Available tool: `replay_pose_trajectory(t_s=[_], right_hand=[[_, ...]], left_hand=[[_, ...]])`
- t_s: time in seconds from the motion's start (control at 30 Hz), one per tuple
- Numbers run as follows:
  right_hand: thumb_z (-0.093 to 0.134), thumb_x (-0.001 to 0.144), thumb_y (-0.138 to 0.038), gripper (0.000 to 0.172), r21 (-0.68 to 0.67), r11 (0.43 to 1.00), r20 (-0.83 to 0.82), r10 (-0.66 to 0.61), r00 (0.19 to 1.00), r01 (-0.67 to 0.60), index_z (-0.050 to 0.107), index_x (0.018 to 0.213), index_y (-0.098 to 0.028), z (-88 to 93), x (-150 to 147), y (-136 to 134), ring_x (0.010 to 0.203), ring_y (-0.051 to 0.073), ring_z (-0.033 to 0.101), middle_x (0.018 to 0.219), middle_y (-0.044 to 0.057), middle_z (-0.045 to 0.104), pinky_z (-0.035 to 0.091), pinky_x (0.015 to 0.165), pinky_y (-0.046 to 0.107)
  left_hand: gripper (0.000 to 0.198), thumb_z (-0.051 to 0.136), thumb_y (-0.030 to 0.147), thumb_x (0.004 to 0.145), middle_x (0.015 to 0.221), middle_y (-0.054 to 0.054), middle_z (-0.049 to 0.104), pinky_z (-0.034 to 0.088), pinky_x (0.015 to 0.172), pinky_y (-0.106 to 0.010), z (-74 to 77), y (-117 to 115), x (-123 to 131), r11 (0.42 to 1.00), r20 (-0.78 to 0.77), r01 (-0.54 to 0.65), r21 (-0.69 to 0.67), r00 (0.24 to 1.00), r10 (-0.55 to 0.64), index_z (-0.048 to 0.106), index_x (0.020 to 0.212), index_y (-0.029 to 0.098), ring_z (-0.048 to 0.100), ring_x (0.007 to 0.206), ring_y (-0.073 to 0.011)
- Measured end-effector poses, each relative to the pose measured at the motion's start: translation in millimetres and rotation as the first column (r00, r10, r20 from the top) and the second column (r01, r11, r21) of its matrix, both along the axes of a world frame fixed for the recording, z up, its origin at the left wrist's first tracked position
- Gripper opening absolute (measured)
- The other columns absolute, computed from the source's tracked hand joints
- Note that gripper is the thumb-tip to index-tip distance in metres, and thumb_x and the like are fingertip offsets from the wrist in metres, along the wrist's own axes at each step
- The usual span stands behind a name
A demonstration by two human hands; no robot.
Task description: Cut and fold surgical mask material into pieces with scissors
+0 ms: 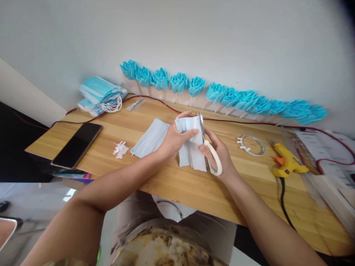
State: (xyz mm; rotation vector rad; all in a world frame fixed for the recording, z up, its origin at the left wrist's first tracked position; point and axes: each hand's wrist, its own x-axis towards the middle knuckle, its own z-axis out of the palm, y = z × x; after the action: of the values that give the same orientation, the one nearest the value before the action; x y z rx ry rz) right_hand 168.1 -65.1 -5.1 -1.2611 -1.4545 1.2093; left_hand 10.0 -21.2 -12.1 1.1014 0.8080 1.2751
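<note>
We see the left grip (pixel 173 142) pinching a pale, creased mask sheet (pixel 185 153) between thumb and fingers over the bench (pixel 155 177). At the sheet's right edge, the right grip (pixel 222 157) is wrapped around the scissors (pixel 217 161), blades along that edge; whether they have cut through, we cannot tell. Left of the sheet lie 1 flat mask (pixel 151 136), evidently not yet opened out, and white scraps (pixel 120 149); right of it, a tape ring (pixel 263 143) and a glue gun (pixel 288 162). Behind it, blue flowers (pixel 179 82) on sticks appear complete. We judge the sheet's trimming unfinished.
</note>
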Motion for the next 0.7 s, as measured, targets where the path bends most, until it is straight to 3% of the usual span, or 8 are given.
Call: replay_pose_trajectory(t_s=[0.27, 0.7], right_hand=[[0.078, 0.072, -0.069, 0.091, 0.017, 1.0, 0.017, -0.009, 1.0, 0.009, 0.05, 0.148, -0.026, -1.1, 0.5, 0.4, 0.062, 0.023, 0.062, 0.075, 0.003, 0.07, 0.051, 0.053, 0.036], [0.075, 0.075, -0.067, 0.082, 0.025, 1.0, 0.013, -0.019, 1.0, 0.018, 0.053, 0.144, -0.028, -1.3, -1.3, 0.1, 0.062, 0.023, 0.059, 0.076, 0.003, 0.068, 0.047, 0.053, 0.035]], left_hand=[[0.067, 0.082, 0.035, 0.073, 0.127, -0.01, 0.063, 0.053, 0.097, -0.04, 0.1, 0.3, -0.1, 1.0, 0.01, -0.002, 0.016, 1.0, 0.002, 0.053, 0.132, 0.023, 0.063, 0.109, -0.0238], [0.063, 0.081, 0.034, 0.074, 0.127, -0.008, 0.063, 0.053, 0.093, -0.038, 0.8, -0.6, -0.3, 1.0, -0.001, 0.002, 0.017, 1.0, -0.002, 0.055, 0.13, 0.024, 0.063, 0.105, -0.0227]])
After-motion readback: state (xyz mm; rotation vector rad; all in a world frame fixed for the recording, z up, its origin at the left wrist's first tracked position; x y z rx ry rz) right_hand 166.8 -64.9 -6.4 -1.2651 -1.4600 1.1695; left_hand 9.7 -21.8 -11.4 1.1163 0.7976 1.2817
